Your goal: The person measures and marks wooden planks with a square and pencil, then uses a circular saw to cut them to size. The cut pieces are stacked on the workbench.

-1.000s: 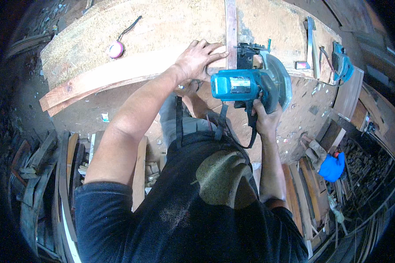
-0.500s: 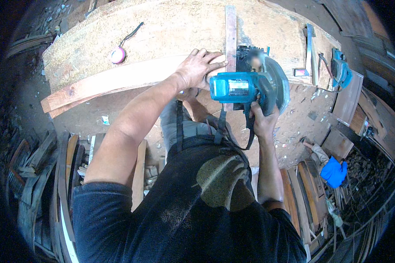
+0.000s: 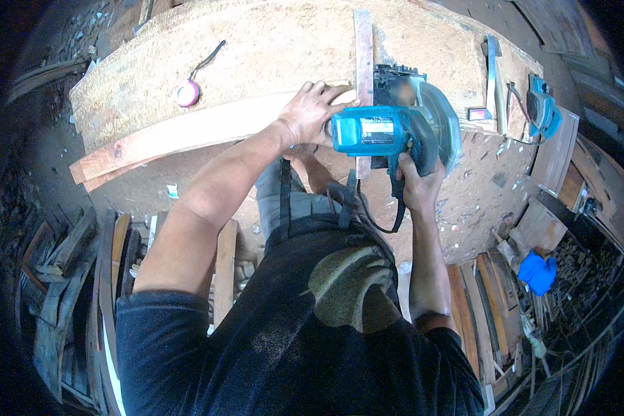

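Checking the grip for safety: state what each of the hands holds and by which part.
The right hand grips the blue circular saw by its rear handle. The left hand holds nothing; it presses flat on the long wooden plank beside the saw.

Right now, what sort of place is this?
Likely a carpentry workshop: the right hand holds a blue circular saw on a sawdust-covered bench, the left hand presses a plank, and scrap timber lies below.
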A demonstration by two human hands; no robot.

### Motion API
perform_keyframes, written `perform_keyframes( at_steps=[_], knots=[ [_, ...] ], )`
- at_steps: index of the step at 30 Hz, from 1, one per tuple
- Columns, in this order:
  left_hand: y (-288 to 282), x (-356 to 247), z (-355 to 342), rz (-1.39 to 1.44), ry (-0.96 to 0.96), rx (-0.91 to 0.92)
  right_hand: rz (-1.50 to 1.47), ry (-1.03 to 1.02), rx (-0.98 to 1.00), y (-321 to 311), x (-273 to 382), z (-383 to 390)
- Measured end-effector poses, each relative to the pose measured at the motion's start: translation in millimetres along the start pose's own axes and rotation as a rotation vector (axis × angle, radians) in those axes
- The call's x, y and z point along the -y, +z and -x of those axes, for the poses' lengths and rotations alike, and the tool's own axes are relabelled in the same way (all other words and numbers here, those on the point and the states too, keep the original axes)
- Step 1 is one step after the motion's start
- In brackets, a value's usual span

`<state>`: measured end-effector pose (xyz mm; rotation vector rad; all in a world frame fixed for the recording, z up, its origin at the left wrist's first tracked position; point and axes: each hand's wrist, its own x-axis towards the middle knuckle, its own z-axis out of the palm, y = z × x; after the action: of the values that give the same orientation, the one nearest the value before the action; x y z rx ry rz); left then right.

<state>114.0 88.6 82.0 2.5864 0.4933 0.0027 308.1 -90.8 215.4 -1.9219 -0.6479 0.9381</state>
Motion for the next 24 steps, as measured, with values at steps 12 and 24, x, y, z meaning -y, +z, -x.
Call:
perform_keyframes(
  at_steps=[12,24],
  knots=[
    [-10,-1,-1,0.038,-0.044,0.075,-0.095,0.029,0.018,7,10,-17],
    [-6,-2,-3,0.023,-0.062,0.081,-0.128,-0.013,0.016,16,22,-43]
  ],
)
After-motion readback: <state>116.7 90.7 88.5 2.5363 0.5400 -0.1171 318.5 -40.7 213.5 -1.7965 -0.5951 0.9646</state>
